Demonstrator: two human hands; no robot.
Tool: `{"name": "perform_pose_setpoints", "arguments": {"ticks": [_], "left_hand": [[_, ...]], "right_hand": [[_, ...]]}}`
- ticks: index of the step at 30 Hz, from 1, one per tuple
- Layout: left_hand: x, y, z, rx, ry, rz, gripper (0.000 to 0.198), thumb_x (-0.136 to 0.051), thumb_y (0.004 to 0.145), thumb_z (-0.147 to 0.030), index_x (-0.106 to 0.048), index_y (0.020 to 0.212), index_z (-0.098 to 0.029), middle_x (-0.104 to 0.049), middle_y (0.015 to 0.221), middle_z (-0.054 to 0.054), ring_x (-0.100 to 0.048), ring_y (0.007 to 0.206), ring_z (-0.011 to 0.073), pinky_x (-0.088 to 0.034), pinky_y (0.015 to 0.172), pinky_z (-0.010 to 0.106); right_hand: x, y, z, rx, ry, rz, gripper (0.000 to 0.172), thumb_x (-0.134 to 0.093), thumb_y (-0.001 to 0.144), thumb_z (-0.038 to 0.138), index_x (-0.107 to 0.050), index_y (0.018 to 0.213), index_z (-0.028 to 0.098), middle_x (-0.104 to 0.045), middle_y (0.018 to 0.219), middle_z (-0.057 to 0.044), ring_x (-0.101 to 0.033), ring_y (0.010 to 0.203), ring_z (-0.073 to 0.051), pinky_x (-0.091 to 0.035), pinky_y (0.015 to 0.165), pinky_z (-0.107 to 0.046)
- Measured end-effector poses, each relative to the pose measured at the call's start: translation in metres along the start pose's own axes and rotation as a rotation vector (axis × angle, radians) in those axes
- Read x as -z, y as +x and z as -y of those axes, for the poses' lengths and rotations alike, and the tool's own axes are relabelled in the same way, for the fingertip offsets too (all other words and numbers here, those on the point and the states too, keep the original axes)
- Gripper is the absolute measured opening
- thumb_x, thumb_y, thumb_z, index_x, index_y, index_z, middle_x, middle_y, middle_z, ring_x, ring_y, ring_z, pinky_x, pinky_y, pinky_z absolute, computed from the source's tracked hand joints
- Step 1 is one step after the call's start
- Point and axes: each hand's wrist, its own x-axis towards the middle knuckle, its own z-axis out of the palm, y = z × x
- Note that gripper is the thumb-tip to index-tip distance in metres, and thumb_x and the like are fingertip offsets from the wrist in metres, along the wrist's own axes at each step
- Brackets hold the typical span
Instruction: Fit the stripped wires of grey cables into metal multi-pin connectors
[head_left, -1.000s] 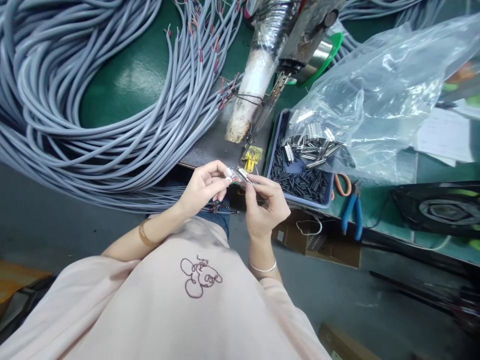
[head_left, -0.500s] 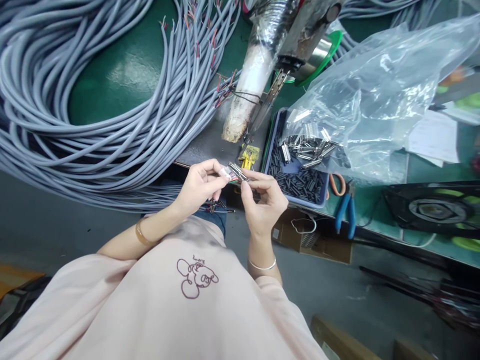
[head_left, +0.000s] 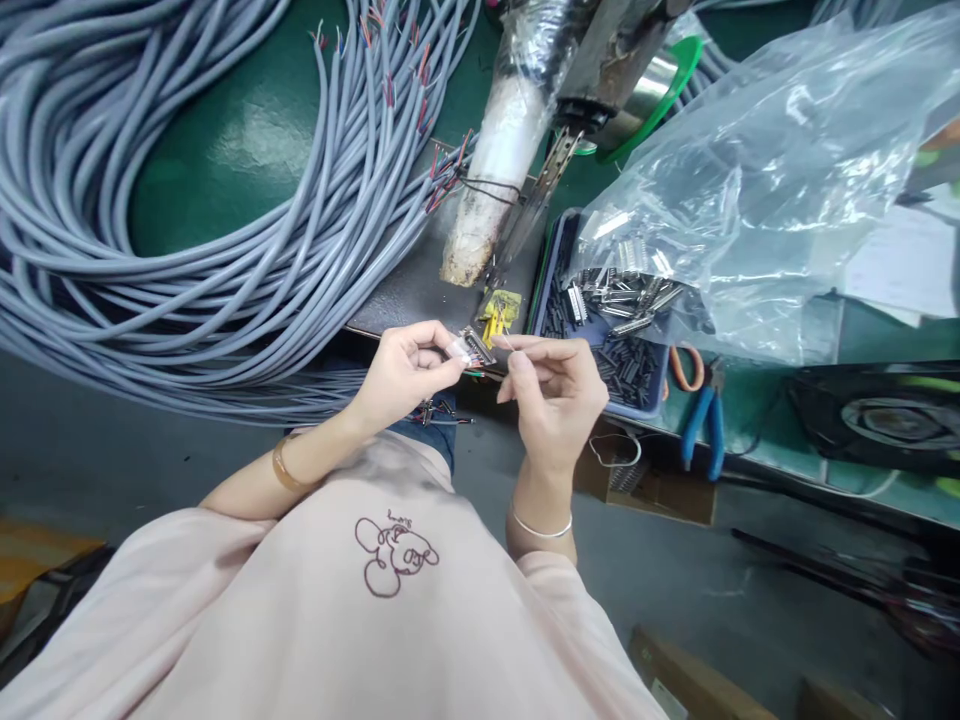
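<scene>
Held at the fingertips of the left hand (head_left: 409,372), the small connector (head_left: 478,346) sat in the gap between the two hands, slanting down toward the right — silvery along its edges, with a dark, toothed row across the middle and thin red and green wires (head_left: 475,374) at its near side. The right hand (head_left: 559,392), just beside it, pinched a thin pale strand (head_left: 507,341) between thumb and forefinger — a yellow clip (head_left: 495,327) lay just beyond both hands, and grey cables (head_left: 247,250) spread beyond the left.
</scene>
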Motion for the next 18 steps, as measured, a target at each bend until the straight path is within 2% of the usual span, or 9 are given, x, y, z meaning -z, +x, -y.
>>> {"name": "perform_pose_setpoints", "arguments": {"ticks": [3,6,8,11,13,16,18], "left_hand": [[-0.001,-0.003,0.001,0.031,-0.016,0.019,0.022,-0.082,0.064,-0.021,-0.061,0.065,-0.015,-0.055,0.053,-0.004,-0.038,0.04,0.0014,-0.028,0.037,0.015],[-0.003,-0.003,-0.001,0.05,-0.043,0.028,0.021,-0.083,0.061,-0.019,-0.062,0.065,-0.014,-0.057,0.056,-0.004,-0.037,0.04,0.0004,-0.027,0.037,0.014],[-0.003,-0.004,-0.002,0.046,-0.051,0.035,0.02,-0.081,0.062,-0.018,-0.062,0.066,-0.014,-0.06,0.059,-0.003,-0.038,0.04,0.0,-0.027,0.036,0.014],[-0.002,-0.005,-0.002,0.021,-0.06,0.028,0.021,-0.08,0.065,-0.019,-0.06,0.067,-0.015,-0.064,0.064,-0.002,-0.04,0.039,-0.0001,-0.029,0.036,0.015],[-0.001,-0.005,-0.002,0.016,-0.071,0.018,0.025,-0.082,0.067,-0.021,-0.058,0.068,-0.016,-0.063,0.062,-0.002,-0.041,0.038,0.0004,-0.03,0.036,0.015],[0.002,-0.005,0.0,0.003,-0.11,0.023,0.029,-0.083,0.069,-0.026,-0.056,0.069,-0.017,-0.062,0.061,-0.003,-0.042,0.035,0.0008,-0.027,0.034,0.015],[0.003,-0.003,0.0,-0.014,-0.137,0.029,0.028,-0.083,0.07,-0.027,-0.057,0.07,-0.016,-0.064,0.063,-0.003,-0.043,0.034,0.0007,-0.027,0.033,0.015]], "right_hand": [[0.003,0.002,0.005,0.016,0.016,0.151,0.014,-0.069,0.091,0.024,-0.062,0.079,0.02,-0.08,0.092,-0.001,-0.058,0.046,-0.005,-0.049,0.042,-0.019],[0.001,0.003,0.005,0.06,-0.003,0.205,0.015,-0.07,0.088,0.018,-0.062,0.076,0.02,-0.076,0.082,0.002,-0.056,0.049,-0.006,-0.046,0.041,-0.018],[-0.001,0.001,0.002,0.101,-0.026,0.134,0.015,-0.071,0.088,0.016,-0.062,0.077,0.021,-0.073,0.08,0.003,-0.057,0.052,-0.005,-0.045,0.042,-0.017],[-0.001,-0.003,-0.006,0.165,-0.054,-0.136,0.013,-0.069,0.091,0.016,-0.061,0.082,0.021,-0.069,0.083,0.004,-0.058,0.052,-0.004,-0.046,0.043,-0.017],[-0.001,-0.007,-0.01,0.183,-0.067,-0.251,0.01,-0.066,0.093,0.018,-0.06,0.086,0.022,-0.068,0.087,0.004,-0.06,0.052,-0.004,-0.049,0.044,-0.018],[-0.003,-0.013,-0.014,0.239,-0.149,-0.181,0.007,-0.066,0.094,0.019,-0.063,0.088,0.022,-0.072,0.091,0.001,-0.073,0.075,-0.013,-0.061,0.06,-0.025],[-0.006,-0.017,-0.014,0.285,-0.216,-0.111,0.007,-0.068,0.092,0.017,-0.065,0.089,0.022,-0.076,0.094,-0.001,-0.076,0.091,-0.017,-0.064,0.072,-0.03]]}}
